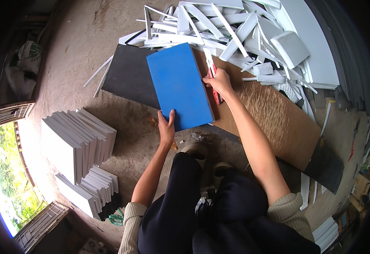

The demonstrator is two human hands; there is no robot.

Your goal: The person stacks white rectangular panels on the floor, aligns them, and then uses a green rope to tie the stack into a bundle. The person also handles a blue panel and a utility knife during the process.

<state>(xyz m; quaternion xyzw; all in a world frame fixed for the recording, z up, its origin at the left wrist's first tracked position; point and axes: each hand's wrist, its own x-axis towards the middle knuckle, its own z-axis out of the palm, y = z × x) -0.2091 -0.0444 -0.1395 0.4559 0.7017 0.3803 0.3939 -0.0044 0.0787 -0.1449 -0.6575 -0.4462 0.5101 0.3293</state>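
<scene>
A blue rectangular board (178,82) lies tilted in front of my knees, over a dark sheet and a brown board. My left hand (167,129) grips its near left corner, the thumb resting on the blue face and the other fingers at the edge. Beside the board's right edge, my right hand (221,83) is closed round a red and white utility knife (217,97). The knife's upper end points away from me. Its tip is hard to make out among the white scraps.
Under the blue board lie a black sheet (130,73) and a scratched brown board (278,122). White offcut strips (202,25) are heaped beyond. On the left stand stacked white panels (62,146). A large white sheet (320,46) and dark sheets (341,38) are at far right.
</scene>
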